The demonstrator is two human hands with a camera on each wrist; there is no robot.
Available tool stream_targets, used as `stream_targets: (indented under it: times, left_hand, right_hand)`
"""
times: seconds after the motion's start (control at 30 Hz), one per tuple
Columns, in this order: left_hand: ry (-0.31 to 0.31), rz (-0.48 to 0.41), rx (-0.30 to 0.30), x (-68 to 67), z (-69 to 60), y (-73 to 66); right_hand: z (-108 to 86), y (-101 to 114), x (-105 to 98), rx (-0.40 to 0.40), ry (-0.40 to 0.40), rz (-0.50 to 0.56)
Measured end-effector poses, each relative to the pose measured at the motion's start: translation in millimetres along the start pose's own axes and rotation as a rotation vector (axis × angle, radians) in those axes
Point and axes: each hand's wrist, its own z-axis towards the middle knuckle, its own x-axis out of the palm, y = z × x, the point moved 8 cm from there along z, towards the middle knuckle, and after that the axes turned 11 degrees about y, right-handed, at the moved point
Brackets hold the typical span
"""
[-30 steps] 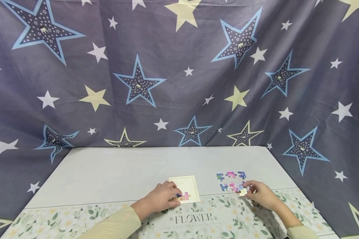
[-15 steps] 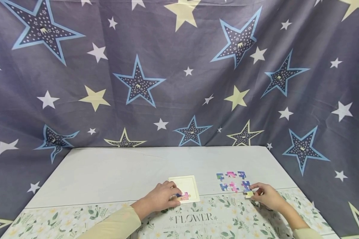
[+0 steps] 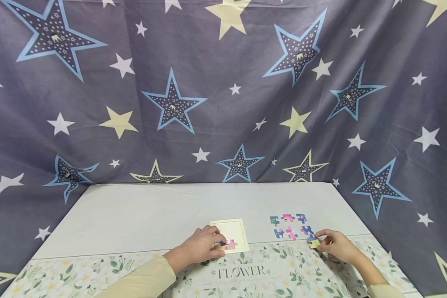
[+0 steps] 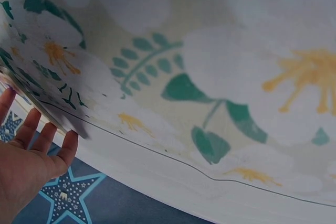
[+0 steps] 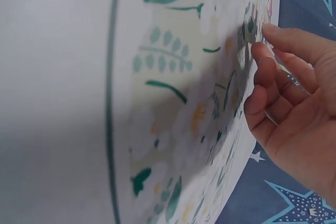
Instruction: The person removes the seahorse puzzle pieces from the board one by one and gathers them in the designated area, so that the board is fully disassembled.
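Note:
A cream square puzzle tray (image 3: 244,235) lies on the table, with pink and blue jigsaw pieces (image 3: 231,244) in its near part. My left hand (image 3: 201,245) grips the tray at its near left corner and covers part of the pieces there. In the left wrist view its fingertips (image 4: 70,139) touch the tray's edge (image 4: 44,111). My right hand (image 3: 336,245) pinches a yellow and blue jigsaw piece (image 3: 313,243) between thumb and fingers, at the near right of the loose pieces. The fingers hide part of it.
Several loose jigsaw pieces (image 3: 290,233) lie in two rows right of the tray. A floral cloth (image 3: 242,281) printed "FLOWER" covers the near part of the white table (image 3: 134,219). A star-patterned curtain (image 3: 216,136) stands behind and at both sides.
My right hand has moved right and slightly nearer with the pinched jigsaw piece, which has turned a little. The loose piece beside it shows fully again. My left hand and the tray have stayed put.

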Motion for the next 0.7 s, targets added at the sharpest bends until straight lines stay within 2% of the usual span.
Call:
stream_targets:
  times: [0.43, 0.7]
  left_hand:
    - [0.004, -0.007, -0.006, -0.7, -0.6, -0.3]
    - [-0.001, -0.001, -0.005, -1.1, -0.9, -1.2]
  right_hand:
    - [5.3, -11.8, 2.1, 0.012, 0.045, 0.098]
    - [8.9, -14.4, 1.5, 0.027, 0.029, 0.061]
